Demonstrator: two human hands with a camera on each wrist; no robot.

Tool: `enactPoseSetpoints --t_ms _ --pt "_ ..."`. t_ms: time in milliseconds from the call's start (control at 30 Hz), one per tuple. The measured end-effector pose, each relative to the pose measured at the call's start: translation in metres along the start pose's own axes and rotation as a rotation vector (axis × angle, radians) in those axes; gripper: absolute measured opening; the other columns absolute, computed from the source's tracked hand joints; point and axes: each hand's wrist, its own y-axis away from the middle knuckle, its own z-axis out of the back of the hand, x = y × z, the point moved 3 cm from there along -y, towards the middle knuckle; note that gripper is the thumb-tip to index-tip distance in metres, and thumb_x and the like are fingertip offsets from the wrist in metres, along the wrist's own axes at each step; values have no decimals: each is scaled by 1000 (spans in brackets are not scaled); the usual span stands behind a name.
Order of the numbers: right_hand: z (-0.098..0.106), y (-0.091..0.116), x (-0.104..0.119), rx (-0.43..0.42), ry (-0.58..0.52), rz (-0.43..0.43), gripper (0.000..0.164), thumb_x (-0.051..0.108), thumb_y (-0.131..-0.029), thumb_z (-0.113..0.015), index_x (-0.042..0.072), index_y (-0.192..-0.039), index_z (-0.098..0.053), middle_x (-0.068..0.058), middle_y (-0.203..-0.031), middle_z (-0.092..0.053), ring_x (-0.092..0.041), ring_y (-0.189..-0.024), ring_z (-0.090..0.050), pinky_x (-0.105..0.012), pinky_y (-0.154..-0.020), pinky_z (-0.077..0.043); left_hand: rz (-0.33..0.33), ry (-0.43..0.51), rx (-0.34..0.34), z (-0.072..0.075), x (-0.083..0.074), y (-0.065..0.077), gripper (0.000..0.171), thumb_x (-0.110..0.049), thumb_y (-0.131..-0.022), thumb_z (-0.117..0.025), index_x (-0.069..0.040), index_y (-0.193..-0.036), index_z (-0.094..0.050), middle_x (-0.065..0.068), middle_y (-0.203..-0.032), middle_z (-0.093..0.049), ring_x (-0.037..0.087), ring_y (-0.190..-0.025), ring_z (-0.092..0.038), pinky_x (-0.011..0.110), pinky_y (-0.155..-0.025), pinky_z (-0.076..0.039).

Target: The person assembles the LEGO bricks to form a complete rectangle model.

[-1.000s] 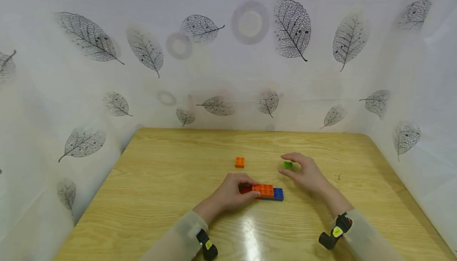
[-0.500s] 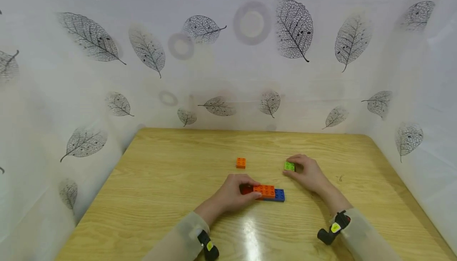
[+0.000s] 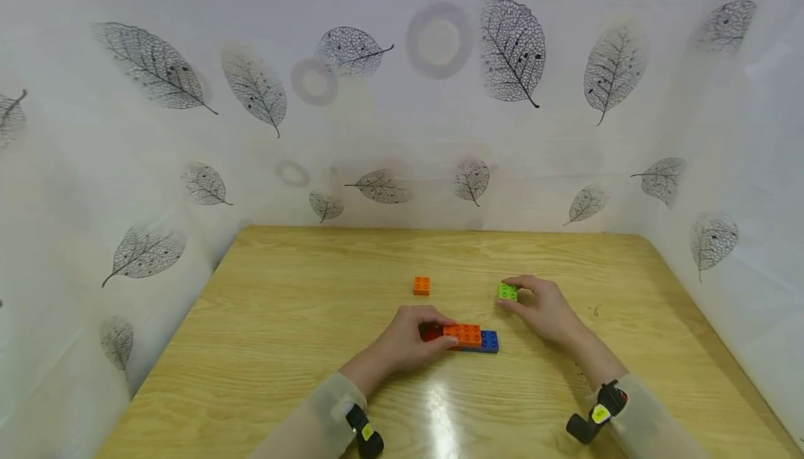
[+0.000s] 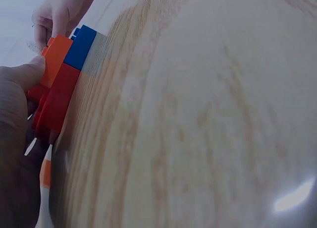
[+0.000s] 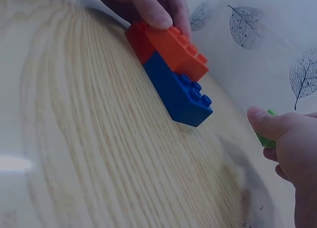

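Note:
My left hand (image 3: 408,340) pinches a long orange toy brick (image 3: 465,335) between thumb and fingers. That brick sits on top of a red brick (image 4: 59,96) and a blue brick (image 3: 490,342), which lie end to end on the table and are bridged by it. Part of the red brick is hidden behind the left hand. To the right and farther back, my right hand (image 3: 545,309) pinches a small light-green brick (image 3: 507,292), studs up, at or just above the tabletop. In the right wrist view the thumb covers much of the green brick (image 5: 267,136).
A small square orange brick (image 3: 421,285) lies on the wooden table (image 3: 301,291), behind the joined bricks and left of the green one. A white, leaf-patterned curtain (image 3: 389,124) closes off the back and both sides.
The right hand's thumb and fingers, spread around the green brick a second ago, have closed on it. Its studs now show clearly on top. The left hand and joined bricks stay in place.

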Motion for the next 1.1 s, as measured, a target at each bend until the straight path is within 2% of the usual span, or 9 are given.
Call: enactPoseSetpoints --t_ms 133,267,433,600,833,1100 --pt "2 6 10 11 -11 24 52 34 -97 -80 4 -138 -68 -15 -138 -67 -41 -131 -59 -63 -109 -44 -1 1 0 0 -1 0 26 -33 -97 -81 -20 -120 -80 -15 -112 -73 2 -106 -65 30 -98 -52" --pt "2 12 22 0 -12 94 48 29 -95 -83 3 -133 -71 -10 -130 -71 -36 -121 -65 -62 -105 -48 -6 4 -3 -1 0 0 25 -33 -97 -81 -21 -119 -80 -14 -111 -73 3 -106 -66 30 -98 -52" --pt "-1 19 32 0 -4 163 44 25 -93 -85 2 -129 -72 -5 -124 -74 -31 -116 -68 -60 -102 -51 -27 1 -13 -1 1 0 24 -32 -97 -81 -20 -118 -81 -13 -111 -74 3 -104 -66 30 -97 -53" --pt "-6 27 38 23 -9 203 45 26 -93 -85 4 -129 -73 -4 -125 -74 -28 -115 -68 -58 -101 -52 -43 0 -18 -1 3 -1 24 -31 -97 -81 -19 -118 -81 -13 -110 -74 3 -104 -67 29 -96 -53" --pt "-16 37 46 75 -45 191 47 29 -94 -84 4 -131 -72 -3 -130 -73 -28 -120 -67 -59 -104 -50 -77 -8 -39 -1 3 0 24 -28 -96 -82 -17 -117 -81 -11 -109 -75 3 -102 -67 28 -93 -55" --pt "-25 45 44 118 -76 146 49 34 -93 -84 8 -132 -72 0 -130 -72 -26 -124 -65 -57 -108 -47 -59 -4 -36 -1 2 0 24 -29 -96 -82 -17 -117 -81 -12 -109 -75 3 -103 -67 28 -94 -54"
